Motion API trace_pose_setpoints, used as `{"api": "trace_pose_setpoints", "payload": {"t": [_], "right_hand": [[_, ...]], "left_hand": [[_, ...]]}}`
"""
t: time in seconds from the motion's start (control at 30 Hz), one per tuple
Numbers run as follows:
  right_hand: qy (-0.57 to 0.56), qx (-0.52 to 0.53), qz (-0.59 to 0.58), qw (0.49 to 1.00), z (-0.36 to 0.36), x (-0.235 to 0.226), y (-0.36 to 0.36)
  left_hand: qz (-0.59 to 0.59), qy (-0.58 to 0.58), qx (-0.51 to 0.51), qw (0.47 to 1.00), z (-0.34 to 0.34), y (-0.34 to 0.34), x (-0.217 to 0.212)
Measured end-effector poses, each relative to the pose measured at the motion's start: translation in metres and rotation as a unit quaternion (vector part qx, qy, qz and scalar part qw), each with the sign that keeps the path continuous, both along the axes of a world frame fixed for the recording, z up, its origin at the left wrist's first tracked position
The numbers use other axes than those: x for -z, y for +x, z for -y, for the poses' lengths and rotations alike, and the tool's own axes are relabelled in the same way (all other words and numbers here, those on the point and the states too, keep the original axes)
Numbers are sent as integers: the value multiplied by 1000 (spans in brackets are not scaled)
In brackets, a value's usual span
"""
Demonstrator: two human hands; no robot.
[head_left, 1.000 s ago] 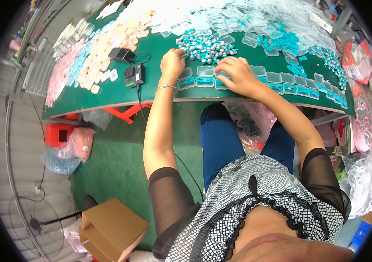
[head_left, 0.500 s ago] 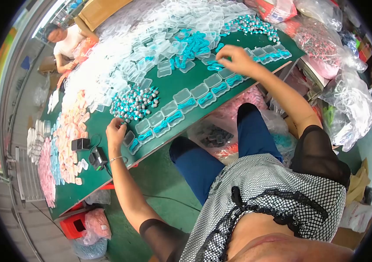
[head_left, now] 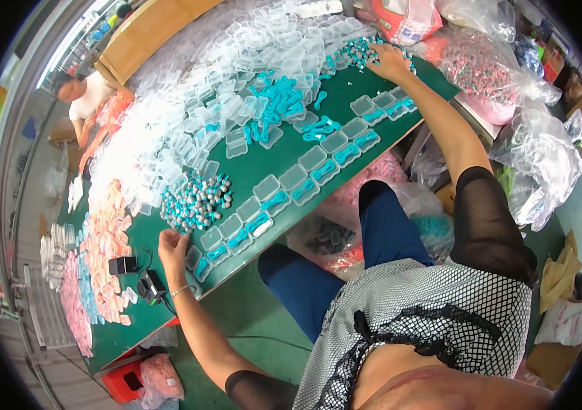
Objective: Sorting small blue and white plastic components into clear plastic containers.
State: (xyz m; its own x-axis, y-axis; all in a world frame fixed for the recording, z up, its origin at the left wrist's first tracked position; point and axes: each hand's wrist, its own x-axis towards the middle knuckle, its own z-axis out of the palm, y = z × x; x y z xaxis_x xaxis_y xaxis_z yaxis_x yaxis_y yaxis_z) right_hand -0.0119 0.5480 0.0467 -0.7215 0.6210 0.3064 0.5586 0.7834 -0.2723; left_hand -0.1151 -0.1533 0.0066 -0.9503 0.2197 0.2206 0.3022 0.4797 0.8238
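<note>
A slanting row of lidded clear plastic cases (head_left: 302,192) stands open along the table's front edge, with teal looped pieces (head_left: 324,171) lying in them. My left hand (head_left: 173,247) is at the row's left end, fingers curled into a pinch beside a heap of small teal-and-grey round-headed pieces (head_left: 195,201); what it holds, if anything, is hidden. At the far right, my right hand (head_left: 391,63) reaches over a second heap of the same small pieces (head_left: 352,53), its fingers stretched out and apart. A small white piece (head_left: 262,227) shows in one case near the left.
A big mound of clear cases (head_left: 236,68) covers the back of the green table (head_left: 250,164). Teal looped bundles (head_left: 279,99) lie before it. Orange pieces (head_left: 103,239) and a black adapter (head_left: 150,285) are at left. Another person (head_left: 89,102) sits beyond. Filled plastic bags (head_left: 479,61) stand right.
My right hand has moved away from the teal loops to the far right heap, its fingers opening out. My left hand stays pinched near the left heap. The whole view has shifted slightly.
</note>
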Motion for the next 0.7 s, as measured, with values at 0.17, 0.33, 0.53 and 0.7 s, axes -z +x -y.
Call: {"api": "trace_pose_setpoints", "payload": {"t": [0.17, 0.33, 0.53, 0.7], "right_hand": [[18, 7, 16, 1000, -7, 10, -33], [115, -64, 50, 990, -67, 37, -47], [66, -132, 26, 989, -58, 39, -52], [53, -164, -11, 985, -51, 47, -40]], "left_hand": [[32, 20, -26, 999, 10, 12, -1], [-22, -74, -8, 997, -10, 15, -11], [-20, -104, -26, 994, -5, 18, -16], [-41, -110, -4, 993, -19, 13, -13]]}}
